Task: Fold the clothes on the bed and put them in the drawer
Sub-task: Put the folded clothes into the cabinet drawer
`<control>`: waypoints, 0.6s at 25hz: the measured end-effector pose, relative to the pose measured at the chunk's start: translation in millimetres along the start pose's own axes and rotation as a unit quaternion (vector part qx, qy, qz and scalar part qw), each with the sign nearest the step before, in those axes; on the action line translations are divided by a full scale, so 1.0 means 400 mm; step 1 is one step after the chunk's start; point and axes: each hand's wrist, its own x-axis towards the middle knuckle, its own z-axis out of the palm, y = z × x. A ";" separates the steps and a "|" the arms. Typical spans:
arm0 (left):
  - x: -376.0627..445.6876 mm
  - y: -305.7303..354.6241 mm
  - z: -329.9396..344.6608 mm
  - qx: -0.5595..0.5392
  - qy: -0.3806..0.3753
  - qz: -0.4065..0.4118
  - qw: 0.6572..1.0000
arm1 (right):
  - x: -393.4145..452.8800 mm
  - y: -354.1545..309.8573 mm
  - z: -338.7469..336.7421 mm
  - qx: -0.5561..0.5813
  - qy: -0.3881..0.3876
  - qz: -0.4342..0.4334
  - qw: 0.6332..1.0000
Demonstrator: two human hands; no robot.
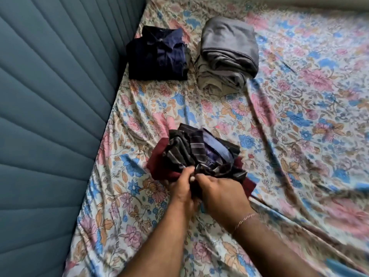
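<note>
1. Nearest, the left hand (pixel 180 188) and right hand (pixel 219 193) both grip the dark striped garment (pixel 201 154), bunched atop maroon cloth (pixel 157 162) on the floral bedsheet (pixel 299 126).
2. Farther, a folded navy shirt (pixel 157 53) lies beside a folded grey stack (pixel 227 54).

Both hands (pixel 201 188) grip a dark striped garment (pixel 191 154) on the bed (pixel 289 120).

Left hand (pixel 182 188): fingers curled, gripping. Right hand (pixel 220 191): fingers curled, gripping (thin chain at wrist). Both forearms reached forward, hands touching near centre.
</note>
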 end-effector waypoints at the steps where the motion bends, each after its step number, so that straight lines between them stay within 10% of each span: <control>1: -0.010 0.008 -0.030 0.021 -0.006 0.015 1.000 | -0.031 -0.020 -0.013 0.043 0.013 0.033 0.998; 7: -0.232 0.103 -0.157 0.110 -0.160 -0.004 0.981 | -0.227 -0.092 -0.191 0.280 0.205 0.268 0.899; 11: -0.469 0.121 -0.185 0.163 -0.222 -0.044 0.960 | -0.419 -0.159 -0.374 0.326 0.150 0.390 0.848; 15: -0.683 0.086 -0.153 0.193 -0.267 -0.110 0.938 | -0.673 -0.256 -0.505 0.450 0.189 0.502 0.714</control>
